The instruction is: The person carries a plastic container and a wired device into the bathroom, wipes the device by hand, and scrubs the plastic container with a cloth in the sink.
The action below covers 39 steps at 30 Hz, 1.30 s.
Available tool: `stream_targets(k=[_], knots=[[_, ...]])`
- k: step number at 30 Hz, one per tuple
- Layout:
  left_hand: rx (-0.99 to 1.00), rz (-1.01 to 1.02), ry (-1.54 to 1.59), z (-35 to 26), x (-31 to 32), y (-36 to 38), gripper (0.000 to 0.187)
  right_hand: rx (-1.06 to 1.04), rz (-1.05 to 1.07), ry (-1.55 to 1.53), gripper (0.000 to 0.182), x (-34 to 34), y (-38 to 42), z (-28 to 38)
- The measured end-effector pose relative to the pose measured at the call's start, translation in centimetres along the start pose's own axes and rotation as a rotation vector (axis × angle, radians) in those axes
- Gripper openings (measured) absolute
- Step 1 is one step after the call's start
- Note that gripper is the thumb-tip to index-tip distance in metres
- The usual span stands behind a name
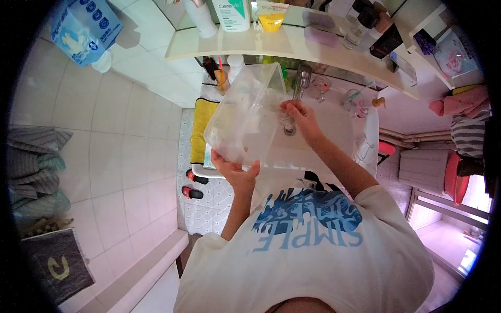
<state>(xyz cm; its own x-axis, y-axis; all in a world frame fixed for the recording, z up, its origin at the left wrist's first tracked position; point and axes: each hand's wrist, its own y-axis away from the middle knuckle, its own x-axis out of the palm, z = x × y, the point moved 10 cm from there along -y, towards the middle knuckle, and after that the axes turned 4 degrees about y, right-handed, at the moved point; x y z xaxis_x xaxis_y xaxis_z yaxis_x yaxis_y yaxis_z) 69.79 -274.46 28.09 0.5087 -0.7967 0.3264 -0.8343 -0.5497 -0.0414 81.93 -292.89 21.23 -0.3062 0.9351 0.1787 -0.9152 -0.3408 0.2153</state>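
Note:
A clear plastic container is held tilted above the left part of the white sink. My left hand grips its lower edge, with the thumb apart from the other fingers. At the container's right side, my right hand has its fingers pinched together near the metal faucet; what they hold, if anything, is too small to make out. Just below that hand, the drain shows in the basin.
Above the sink runs a shelf with bottles and tubes. Glass cups and a pump bottle stand along the sink's back. A yellow towel hangs at its left. Slippers lie on the tiled floor.

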Motion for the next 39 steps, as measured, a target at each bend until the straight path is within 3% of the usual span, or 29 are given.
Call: stream_targets(k=[2,3,5,6,8,9,11,15,17,18,20,24,26,33,35,39], knots=[[0.056,0.023,-0.001,-0.5,0.5,0.2,0.096,-0.206,-0.389,0.445,0.037,-2.6,0.5,2.1],[0.055,0.029,-0.001,-0.1,0.6,0.3,0.096,-0.205,-0.395,0.444,0.037,-2.0,0.4,2.3],[0.156,0.058,-0.035,-0.1,0.5,0.7,0.098,0.033,-0.543,0.164,0.032,-2.3,0.6,0.7],[0.156,0.063,-0.036,0.0,0.5,0.6,0.098,0.033,-0.546,0.161,0.032,-2.0,0.7,1.6],[0.119,0.124,0.037,0.4,0.9,0.5,0.099,0.287,-0.322,-0.361,0.033,1.0,0.0,-0.1],[0.120,0.128,0.036,0.4,1.0,0.5,0.099,0.285,-0.324,-0.363,0.033,0.5,-0.5,-1.0],[0.088,0.170,0.048,0.7,1.6,0.6,0.099,0.221,-0.121,-0.417,0.042,1.0,-2.6,-2.5],[0.053,0.254,0.045,1.0,1.7,0.1,0.100,0.244,-0.133,-0.308,0.038,0.3,-3.1,-1.8],[-0.156,0.398,0.349,1.7,2.5,-0.1,0.094,0.277,-0.201,-0.251,0.036,-0.5,-3.0,-1.1],[-0.157,0.398,0.349,1.5,2.1,-0.6,0.094,0.277,-0.201,-0.251,0.036,-0.6,-3.2,-0.9],[-0.584,0.453,0.643,3.9,2.9,-0.3,0.097,0.275,-0.175,-0.193,0.038,-0.6,-3.3,-0.4],[-0.784,0.611,0.512,6.2,3.6,-1.4,0.094,0.276,-0.127,-0.154,0.039,0.1,-3.0,0.3],[-1.002,0.606,0.470,8.4,3.6,-1.2,0.080,0.233,0.003,-0.222,0.040,1.2,-3.3,-0.2],[-0.960,0.758,0.278,9.4,4.8,-1.9,0.073,0.207,-0.019,0.008,0.051,1.8,-3.5,-0.3],[-0.872,0.693,0.240,9.4,4.9,-2.3,0.080,0.245,-0.281,0.340,0.062,-0.3,-3.4,0.9],[-0.882,0.573,0.241,10.8,4.1,-1.8,0.082,0.037,-0.335,0.451,0.072,-1.3,-5.0,0.1]])
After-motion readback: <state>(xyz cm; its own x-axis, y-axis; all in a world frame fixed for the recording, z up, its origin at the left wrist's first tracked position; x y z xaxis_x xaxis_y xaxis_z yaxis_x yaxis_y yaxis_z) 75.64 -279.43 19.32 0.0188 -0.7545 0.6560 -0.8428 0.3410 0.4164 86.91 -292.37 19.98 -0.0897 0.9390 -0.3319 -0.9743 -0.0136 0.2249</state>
